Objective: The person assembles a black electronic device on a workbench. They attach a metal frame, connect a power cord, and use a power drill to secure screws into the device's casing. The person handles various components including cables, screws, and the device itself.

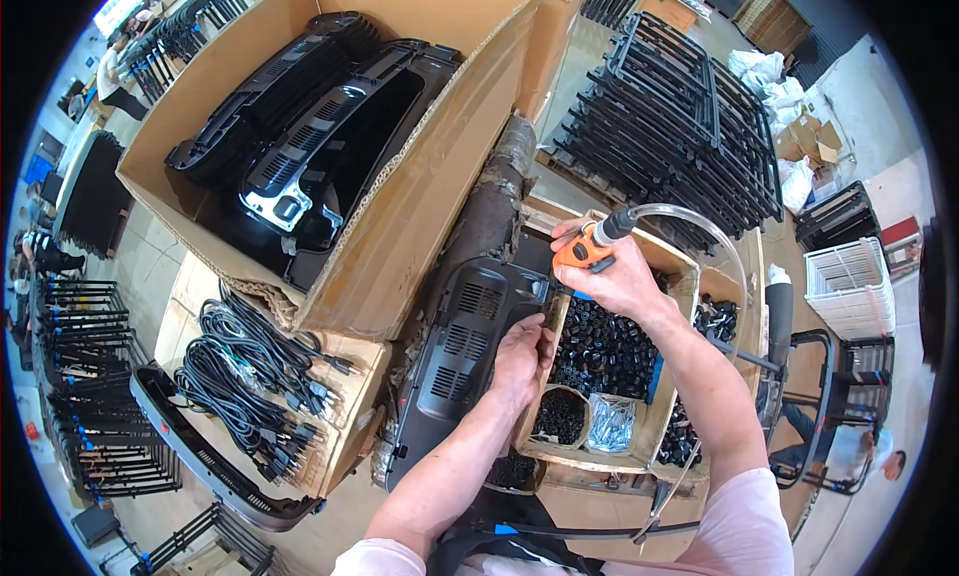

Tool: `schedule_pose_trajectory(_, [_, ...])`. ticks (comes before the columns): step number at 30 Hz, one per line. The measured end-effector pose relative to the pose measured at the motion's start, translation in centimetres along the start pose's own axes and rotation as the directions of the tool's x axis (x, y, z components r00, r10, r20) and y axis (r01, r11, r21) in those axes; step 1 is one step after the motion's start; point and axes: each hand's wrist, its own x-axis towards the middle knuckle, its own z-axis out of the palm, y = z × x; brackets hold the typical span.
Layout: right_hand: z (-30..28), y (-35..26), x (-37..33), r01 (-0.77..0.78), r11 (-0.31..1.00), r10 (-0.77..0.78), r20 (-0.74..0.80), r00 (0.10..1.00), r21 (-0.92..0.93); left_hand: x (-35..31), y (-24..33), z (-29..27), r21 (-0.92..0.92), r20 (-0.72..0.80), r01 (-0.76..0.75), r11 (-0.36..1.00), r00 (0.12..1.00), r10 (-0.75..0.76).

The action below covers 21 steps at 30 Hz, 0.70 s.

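A long black plastic housing (470, 321) with slotted vents lies before me on a worn, padded support (504, 176). My left hand (521, 356) grips its right side, fingers bent at the edge. Above and to the right, my right hand (624, 281) is wrapped round an orange and black air screwdriver (582, 251). From the tool's dark collar a clear hose (689, 213) curves off to the right. The screwdriver's tip is hidden by my fingers, so contact with the housing cannot be made out.
A wooden bin (674, 416) holds small black parts (604, 351), a tub of dark screws (559, 418) and a bag of silver screws (610, 422). At left, bundled black cables (245, 366) lie beside a large carton (430, 176) of black housings (330, 126). Black metal frames (679, 116) are stacked beyond.
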Motion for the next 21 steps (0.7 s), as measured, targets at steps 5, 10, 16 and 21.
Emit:
schedule_pose_trajectory(5, [0.3, 0.4, -0.1, 0.027, 1.0, -0.027, -0.007, 1.0, -0.012, 1.6, 0.7, 1.6, 0.164, 0.008, -0.075, 0.984, 0.997, 0.075])
schedule_pose_trajectory(10, [0.5, 0.6, -0.3, -0.001, 1.0, 0.001, -0.013, 1.0, 0.014, 2.3, 0.9, 2.2, 0.254, -0.055, -0.04, 0.966, 0.997, 0.055])
schedule_pose_trajectory(16, [0.3, -0.6, 1.2, 0.03, 0.984, -0.012, 0.104, 0.994, -0.178, 2.7, 0.5, 2.7, 0.13, -0.143, -0.051, 0.99, 0.987, 0.07])
schedule_pose_trajectory(21, [0.3, 0.2, 1.0, 0.026, 0.991, -0.018, 0.061, 0.998, -0.133, 2.5, 0.7, 3.3, 0.16, -0.153, -0.044, 0.986, 0.986, 0.069])
